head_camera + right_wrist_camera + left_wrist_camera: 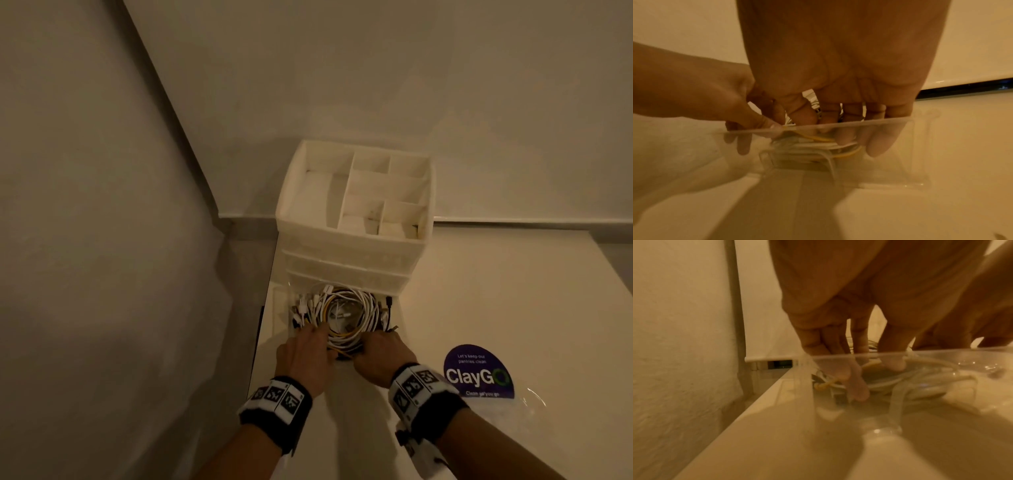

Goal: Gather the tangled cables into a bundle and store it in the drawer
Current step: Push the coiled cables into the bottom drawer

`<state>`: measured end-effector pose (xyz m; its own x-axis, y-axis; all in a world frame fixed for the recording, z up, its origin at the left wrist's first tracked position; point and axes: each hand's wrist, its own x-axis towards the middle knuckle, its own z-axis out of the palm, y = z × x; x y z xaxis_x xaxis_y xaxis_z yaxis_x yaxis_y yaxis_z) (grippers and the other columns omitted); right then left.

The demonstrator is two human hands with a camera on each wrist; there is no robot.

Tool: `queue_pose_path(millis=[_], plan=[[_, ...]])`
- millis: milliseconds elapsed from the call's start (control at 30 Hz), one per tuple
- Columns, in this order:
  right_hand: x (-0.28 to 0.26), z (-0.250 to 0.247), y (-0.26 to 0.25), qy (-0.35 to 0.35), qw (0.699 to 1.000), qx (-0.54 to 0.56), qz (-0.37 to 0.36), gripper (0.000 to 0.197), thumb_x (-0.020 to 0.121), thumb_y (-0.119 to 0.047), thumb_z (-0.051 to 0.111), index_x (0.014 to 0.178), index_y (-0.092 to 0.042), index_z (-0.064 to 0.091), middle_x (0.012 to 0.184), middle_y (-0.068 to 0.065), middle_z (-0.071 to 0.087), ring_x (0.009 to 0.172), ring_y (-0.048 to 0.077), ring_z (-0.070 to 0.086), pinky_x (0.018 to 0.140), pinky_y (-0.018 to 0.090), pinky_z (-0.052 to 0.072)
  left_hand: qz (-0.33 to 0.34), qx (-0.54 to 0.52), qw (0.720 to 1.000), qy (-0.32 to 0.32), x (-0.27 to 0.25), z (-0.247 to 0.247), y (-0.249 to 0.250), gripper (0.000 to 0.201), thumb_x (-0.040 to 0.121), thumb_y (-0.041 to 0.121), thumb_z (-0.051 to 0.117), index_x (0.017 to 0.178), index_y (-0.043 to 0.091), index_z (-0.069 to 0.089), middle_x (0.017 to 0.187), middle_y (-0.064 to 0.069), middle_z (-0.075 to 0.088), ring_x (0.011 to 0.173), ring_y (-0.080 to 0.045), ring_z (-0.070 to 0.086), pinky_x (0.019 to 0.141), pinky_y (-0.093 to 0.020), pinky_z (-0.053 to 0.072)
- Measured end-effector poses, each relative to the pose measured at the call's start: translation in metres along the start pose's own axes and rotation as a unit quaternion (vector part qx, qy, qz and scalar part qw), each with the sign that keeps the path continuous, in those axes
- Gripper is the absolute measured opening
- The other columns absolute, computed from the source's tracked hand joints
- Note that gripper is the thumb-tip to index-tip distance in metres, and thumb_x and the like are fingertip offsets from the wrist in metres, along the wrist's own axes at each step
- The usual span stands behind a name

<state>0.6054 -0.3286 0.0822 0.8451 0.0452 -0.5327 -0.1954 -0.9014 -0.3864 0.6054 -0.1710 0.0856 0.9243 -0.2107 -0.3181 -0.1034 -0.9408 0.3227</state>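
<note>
A coiled bundle of white and yellow cables [346,308] lies inside a clear plastic drawer [396,308] pulled out from the bottom of a white drawer unit [349,253]. My left hand [317,330] reaches down over the drawer's clear front rim [941,352]. It holds the coil's left side, thumb inside the loop and fingers [855,386] outside. On the coil's right side, my right hand [373,337] has its fingers [879,142] behind the clear front wall [859,124]. The cables [818,142] pass between them and the thumb.
The unit's top is an open tray with several dividers [356,192]. It stands on a pale counter [479,291] against the back wall. A side wall [102,240] runs close on the left. A purple ClayGo sticker [479,371] lies on the counter to the right.
</note>
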Motion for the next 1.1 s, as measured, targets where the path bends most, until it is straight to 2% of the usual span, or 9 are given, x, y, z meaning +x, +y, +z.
queue_pose_path(millis=[133,233,333,433,533,767,833,933,1100], plan=[[-0.016,-0.009,0.003,0.027,0.998,0.025,-0.041,0.025,0.085,-0.028,0.046,0.061,-0.021,0.039,0.066,0.0,0.047,0.075,0.026,0.052,0.065,0.029,0.033,0.031,-0.095,0.994,0.054,0.003,-0.016,-0.012,0.01,0.087,0.033,0.052,0.09,0.024,0.052,0.094,0.004,0.058,0.087,-0.019,0.057,0.075,-0.037,0.05],[-0.019,-0.025,0.005,0.225,0.969,0.086,-0.059,0.024,0.09,-0.021,0.052,0.068,-0.017,0.044,0.068,-0.003,0.043,0.068,0.022,0.046,0.062,0.028,0.028,0.016,-0.171,0.962,0.213,0.021,-0.031,-0.029,0.008,0.09,0.026,0.057,0.093,0.019,0.058,0.096,-0.003,0.059,0.09,-0.025,0.055,0.079,-0.042,0.048],[0.0,-0.028,-0.001,0.315,0.94,0.052,-0.124,0.005,0.09,-0.014,0.059,0.094,-0.012,0.06,0.093,0.004,0.056,0.086,0.025,0.052,0.073,0.031,0.041,-0.037,-0.163,0.96,0.223,0.047,-0.028,-0.038,0.038,0.093,0.028,0.057,0.128,0.018,0.048,0.129,-0.009,0.047,0.116,-0.033,0.043,0.096,-0.046,0.04],[0.02,-0.007,-0.002,0.263,0.951,-0.065,-0.152,0.049,0.081,-0.01,0.069,0.127,-0.003,0.056,0.13,0.015,0.057,0.114,0.034,0.056,0.094,0.042,0.051,-0.018,-0.346,0.921,0.178,0.063,-0.015,-0.035,0.047,0.097,0.015,0.051,0.139,0.022,0.03,0.14,-0.003,0.04,0.131,-0.028,0.039,0.102,-0.04,0.037],[0.023,0.014,0.004,0.242,0.954,-0.083,-0.154,0.072,0.082,-0.005,0.065,0.147,-0.003,0.032,0.154,0.015,0.033,0.14,0.035,0.034,0.111,0.049,0.037,-0.063,-0.473,0.855,0.201,0.078,-0.01,-0.045,0.058,0.095,0.005,0.051,0.141,0.025,0.021,0.138,-0.001,0.038,0.123,-0.027,0.049,0.093,-0.033,0.044],[0.028,0.023,0.01,0.219,0.948,-0.133,-0.189,0.082,0.082,-0.01,0.05,0.153,-0.01,0.01,0.162,0.007,0.002,0.149,0.022,-0.007,0.12,0.048,0.006,-0.044,-0.478,0.871,0.104,0.094,-0.007,-0.063,0.065,0.089,0.022,0.051,0.143,0.05,0.028,0.132,0.002,0.055,0.111,-0.025,0.058,0.097,-0.051,0.048],[0.029,0.023,0.01,0.214,0.946,-0.154,-0.186,0.074,0.077,-0.013,0.046,0.149,-0.007,0.028,0.16,0.009,0.02,0.148,0.023,0.002,0.121,0.05,0.007,-0.03,-0.449,0.888,0.095,0.095,-0.006,-0.062,0.063,0.088,0.026,0.045,0.146,0.044,0.026,0.129,0.001,0.059,0.11,-0.027,0.06,0.098,-0.051,0.048],[0.03,0.021,0.012,0.22,0.938,-0.194,-0.186,0.066,0.073,-0.018,0.034,0.135,-0.007,0.052,0.144,0.008,0.049,0.141,0.026,0.022,0.115,0.051,0.024,-0.018,-0.397,0.913,0.097,0.094,-0.009,-0.054,0.061,0.099,0.011,0.04,0.153,0.028,0.016,0.155,-0.002,0.03,0.136,-0.026,0.037,0.113,-0.048,0.031],[0.029,0.017,-0.009,0.242,0.95,-0.136,-0.143,0.065,0.076,-0.013,0.038,0.141,-0.009,0.042,0.146,0.009,0.04,0.137,0.031,0.03,0.112,0.052,0.024,-0.023,-0.349,0.925,0.148,0.098,-0.004,-0.051,0.062,0.097,-0.001,0.038,0.153,0.018,0.018,0.155,-0.006,0.03,0.138,-0.024,0.033,0.114,-0.039,0.03]])
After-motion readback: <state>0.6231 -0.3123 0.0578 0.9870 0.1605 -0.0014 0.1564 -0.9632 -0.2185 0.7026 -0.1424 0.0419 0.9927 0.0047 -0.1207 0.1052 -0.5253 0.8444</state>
